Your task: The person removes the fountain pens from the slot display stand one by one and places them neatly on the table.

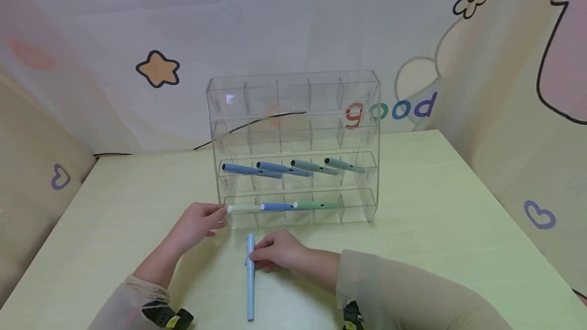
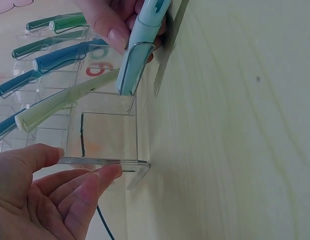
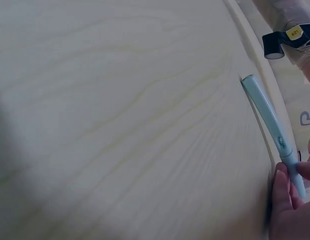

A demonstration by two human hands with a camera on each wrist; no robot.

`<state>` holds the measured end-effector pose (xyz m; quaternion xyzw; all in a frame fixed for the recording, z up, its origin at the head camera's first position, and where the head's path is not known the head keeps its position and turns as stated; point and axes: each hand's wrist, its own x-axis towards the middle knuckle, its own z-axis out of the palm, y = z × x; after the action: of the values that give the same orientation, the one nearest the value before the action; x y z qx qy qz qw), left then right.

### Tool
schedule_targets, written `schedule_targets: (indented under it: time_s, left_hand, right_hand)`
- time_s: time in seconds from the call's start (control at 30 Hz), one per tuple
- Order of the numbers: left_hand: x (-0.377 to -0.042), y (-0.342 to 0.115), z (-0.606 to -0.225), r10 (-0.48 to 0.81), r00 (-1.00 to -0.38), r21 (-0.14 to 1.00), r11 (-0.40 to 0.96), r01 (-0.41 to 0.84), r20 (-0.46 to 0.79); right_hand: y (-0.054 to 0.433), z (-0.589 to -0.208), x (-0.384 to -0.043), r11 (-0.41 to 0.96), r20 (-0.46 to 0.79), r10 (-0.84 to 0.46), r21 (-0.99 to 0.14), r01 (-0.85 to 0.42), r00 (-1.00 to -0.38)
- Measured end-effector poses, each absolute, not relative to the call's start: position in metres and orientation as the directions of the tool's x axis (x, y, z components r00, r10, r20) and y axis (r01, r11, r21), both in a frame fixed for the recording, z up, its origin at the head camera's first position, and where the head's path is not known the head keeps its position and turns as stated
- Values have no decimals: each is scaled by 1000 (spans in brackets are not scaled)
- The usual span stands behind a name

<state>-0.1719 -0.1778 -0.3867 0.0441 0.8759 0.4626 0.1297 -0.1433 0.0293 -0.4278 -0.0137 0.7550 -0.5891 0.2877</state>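
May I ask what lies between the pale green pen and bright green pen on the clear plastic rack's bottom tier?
A slim blue pen, the head view shows.

Pale-blue pen [image 1: 250, 294] shows against a wood-grained, pale yellow-green counter [image 1: 422, 208].
The clear rack [image 1: 293, 97] carries two dark-ended blue pens [image 1: 238, 169], two dark-ended grey-green pens [image 1: 308, 166], and pale-ended pens [image 1: 316, 205] in whitish green, blue and mint. A black-outlined orange star [image 1: 158, 69] and red, green, blue and purple "good" lettering [image 1: 401, 109] pattern the whitish backdrop [image 1: 275, 24]; the sleeves [image 1: 408, 286] are beige.
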Motion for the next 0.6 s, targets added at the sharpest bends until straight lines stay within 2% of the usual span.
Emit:
schedule_targets:
  time_s: [0.1,0.27,0.33,0.6]
  left_hand:
    - [-171,-178,-387,196,-962,824,564,-48,-190]
    - [-171,-179,-387,190,-964,828,559,-48,-185]
    - [-171,-180,-388,189,-964,829,557,-51,-187]
    - [-173,-180,-387,196,-966,837,546,-37,-170]
  right_hand:
    - [25,-428,-144,336,-397,-365,-900,278,-842]
    - [21,-426,-146,466,-281,-431,-883,55,-857]
    - [21,-424,-146,514,-246,-462,-857,-31,-852]
    - [23,-416,-148,581,-175,-569,-777,-242,-803]
